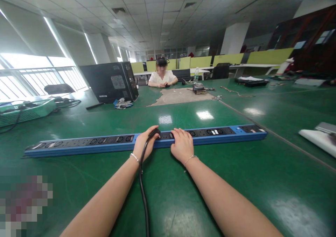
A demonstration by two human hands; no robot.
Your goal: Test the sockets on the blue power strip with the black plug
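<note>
A long blue power strip (105,146) with a black socket face lies across the green table in front of me. My left hand (145,144) is closed around a black power plug (154,133) at the strip's middle; whether its pins are in a socket is hidden. From the plug a thick black cord (143,188) runs down over my wrist toward the bottom edge. Just to the right, my right hand (183,144) rests over the strip, fingers on its top and palm at the near side, gripping it.
Beyond the strip stand a black computer tower (107,83), grey-blue gloves (123,104) and a water bottle (196,75). A green basket (28,113) with cables is at left. Another person (162,77) sits across the table (105,191). A white object (317,141) lies at right.
</note>
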